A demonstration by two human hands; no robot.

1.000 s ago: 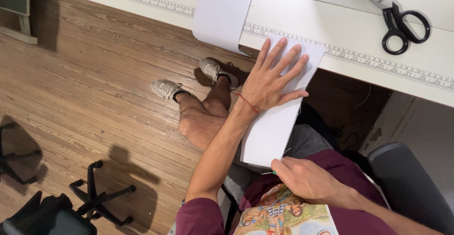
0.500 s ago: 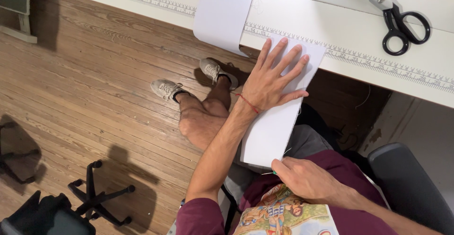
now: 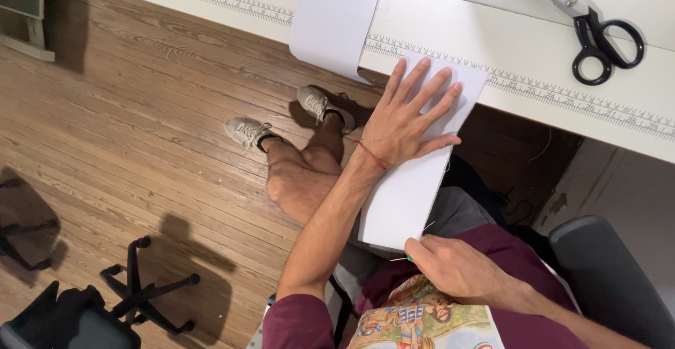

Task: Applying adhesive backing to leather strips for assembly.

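A long strip of white fabric (image 3: pixel 404 198) hangs from the edge of the white table (image 3: pixel 534 47) down to my lap. My left hand (image 3: pixel 411 113), a red thread around its wrist, lies flat with fingers spread on the strip's upper end at the table edge. My right hand (image 3: pixel 450 268) pinches the strip's lower corner near my lap; something small and green shows at its fingertips.
Black-handled scissors (image 3: pixel 598 33) lie on the table at the upper right. A second white strip (image 3: pixel 334 22) hangs over the table edge beside a printed ruler scale (image 3: pixel 576 99). Wooden floor (image 3: pixel 140 110) lies below, with an office chair base (image 3: pixel 144 293) at lower left.
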